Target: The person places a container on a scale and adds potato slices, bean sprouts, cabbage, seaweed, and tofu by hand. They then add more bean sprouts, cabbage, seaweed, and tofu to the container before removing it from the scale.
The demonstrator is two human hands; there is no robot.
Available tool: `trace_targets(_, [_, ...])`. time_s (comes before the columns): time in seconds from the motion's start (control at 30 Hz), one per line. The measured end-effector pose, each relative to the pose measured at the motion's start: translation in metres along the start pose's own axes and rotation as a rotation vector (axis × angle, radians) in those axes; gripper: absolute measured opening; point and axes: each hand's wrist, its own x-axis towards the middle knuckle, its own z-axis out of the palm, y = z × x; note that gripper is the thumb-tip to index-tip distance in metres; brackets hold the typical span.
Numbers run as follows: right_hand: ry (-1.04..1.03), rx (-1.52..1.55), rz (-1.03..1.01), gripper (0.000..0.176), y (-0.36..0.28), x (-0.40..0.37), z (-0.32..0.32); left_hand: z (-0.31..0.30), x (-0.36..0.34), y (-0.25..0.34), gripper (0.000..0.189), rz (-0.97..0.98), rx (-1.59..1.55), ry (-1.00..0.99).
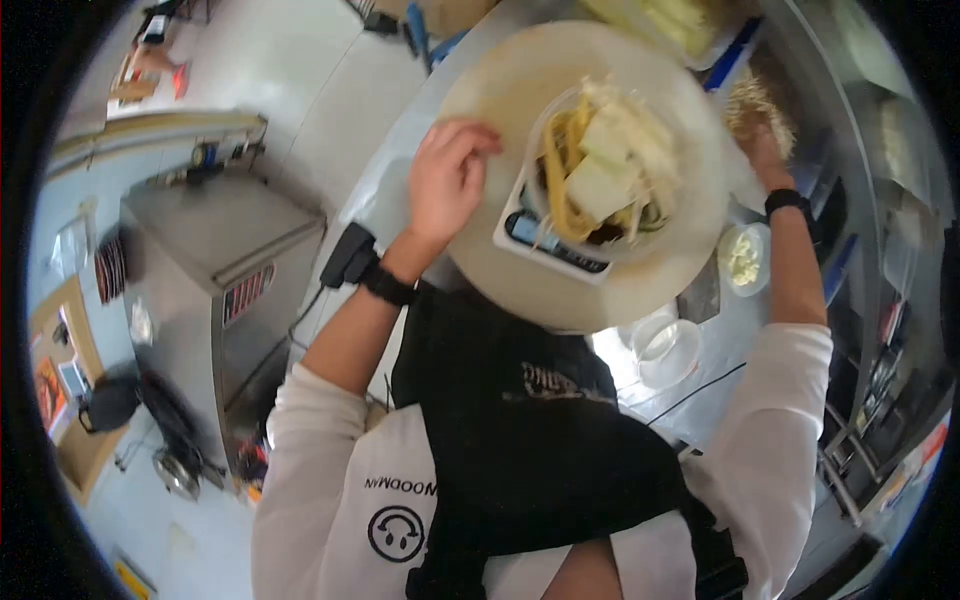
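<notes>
A clear bowl (540,180) stands on a white digital kitchen scale (552,250), over a round cutting board (485,85). Pale leafy slices (605,165), yellow strips (567,205) and some dark pieces fill the bowl. My left hand (450,180) hovers at the board's left edge, its fingers loosely bent and holding nothing, apart from the bowl. Off to the right, my right hand (765,155) reaches into a heap of thin, pale shreds that look like bean sprouts (755,100). Its fingertips are hidden there, so their grip does not show.
A small tub of pale chopped pieces (745,262) sits right of the board. Near my apron is a clear empty-looking container (668,352). Blue-handled tools (735,52) lie by the sprouts. A steel cabinet (215,240) stands across the floor at left.
</notes>
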Motion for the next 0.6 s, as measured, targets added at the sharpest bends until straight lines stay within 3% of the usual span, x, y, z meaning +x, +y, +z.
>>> trace_targets(0.07, [-0.045, -0.702, -0.099, 0.035, 0.012, 0.021, -0.011, -0.002, 0.002, -0.001, 0.020, 0.003, -0.020, -0.029])
trace_targets(0.1, [-0.063, -0.703, -0.103, 0.035, 0.004, 0.021, -0.010, -0.003, 0.000, -0.002, 0.020, -0.013, -0.014, -0.025])
trace_targets(0.17, [-0.017, -1.058, -0.485, 0.027, -0.016, 0.014, -0.019, -0.003, 0.000, -0.003, 0.021, -0.013, -0.035, -0.027])
trace_targets(0.3, [0.087, -1.024, -0.375, 0.024, -0.039, 0.004, -0.050, 0.001, 0.000, -0.006, 0.022, 0.047, -0.029, 0.002])
trace_targets(0.37, [0.088, -0.962, -0.078, 0.024, -0.060, -0.014, -0.059, 0.001, -0.001, -0.006, 0.023, -0.018, -0.038, -0.012])
trace_targets(0.4, [0.106, -0.963, -0.077, 0.024, -0.057, -0.016, -0.065, 0.000, -0.001, -0.005, 0.023, -0.002, -0.045, -0.010])
trace_targets(0.47, [0.244, -0.640, -0.143, 0.027, -0.017, -0.002, -0.098, 0.001, 0.000, -0.002, 0.020, -0.009, -0.005, 0.031])
trace_targets(0.5, [0.112, -0.513, -0.346, 0.027, 0.038, 0.028, -0.130, 0.001, 0.001, -0.002, 0.020, 0.022, -0.022, 0.042])
trace_targets(0.53, [0.257, -0.666, -0.127, 0.025, -0.001, -0.006, -0.107, 0.000, -0.001, -0.003, 0.021, 0.011, -0.021, 0.012])
trace_targets(0.6, [0.312, -0.117, -0.052, 0.020, -0.055, -0.056, -0.077, 0.000, 0.000, 0.000, 0.023, 0.024, -0.027, -0.010])
